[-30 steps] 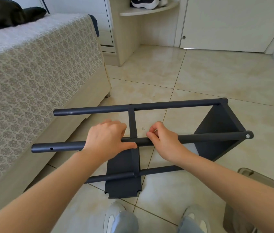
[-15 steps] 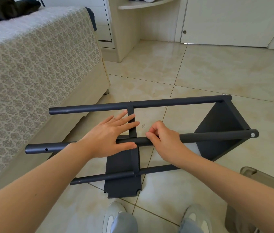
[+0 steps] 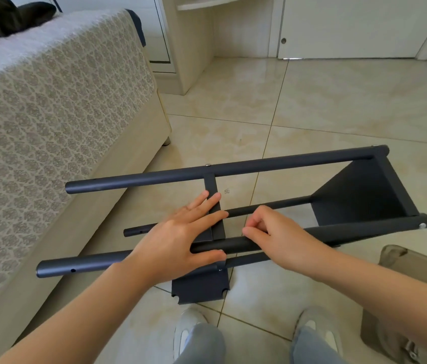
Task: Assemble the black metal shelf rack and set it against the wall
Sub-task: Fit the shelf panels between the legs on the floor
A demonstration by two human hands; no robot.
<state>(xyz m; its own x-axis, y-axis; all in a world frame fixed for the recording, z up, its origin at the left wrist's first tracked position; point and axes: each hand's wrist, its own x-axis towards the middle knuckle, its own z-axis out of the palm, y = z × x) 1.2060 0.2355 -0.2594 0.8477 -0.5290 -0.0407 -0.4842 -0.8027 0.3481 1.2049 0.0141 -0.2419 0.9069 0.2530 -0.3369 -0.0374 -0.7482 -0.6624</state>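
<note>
Bed (image 3: 49,114) fills the left side, no part in the job. The black metal shelf rack (image 3: 285,161) lies on its side on the tiled floor (image 3: 338,114), just in front of the person's shoes (image 3: 191,327), tubes running left to right, well apart from any wall; likely laid down so the joints face up and are easy to reach. Open ends of the far tube (image 3: 141,179) and near tube (image 3: 81,266) point toward the bed, screw holes visible near the left ends, nothing fitted there yet, so assembly is judged partway done. Left hand (image 3: 180,237) is flat, fingers straight and spread across the top edge of the middle shelf panel (image 3: 201,287) and onto the near tube, thumb along the tube's near side; it grips nothing and looks like a steadying press to keep panel and tube lined up. The panel's lower edge rests on the floor, notched corners showing. Right hand (image 3: 280,237), just right of the joint, has fingers curled, fingertips and thumb pinched together on top of the near tube; too small to tell if a fastener sits between them. Probably working the joint while the other hand braces. Further right the end shelf panel (image 3: 359,195) is already joined between tubes, bolt head showing at the near tube's end. A beige container (image 3: 417,271) sits at far right, beside the rack, contents unclear.
</note>
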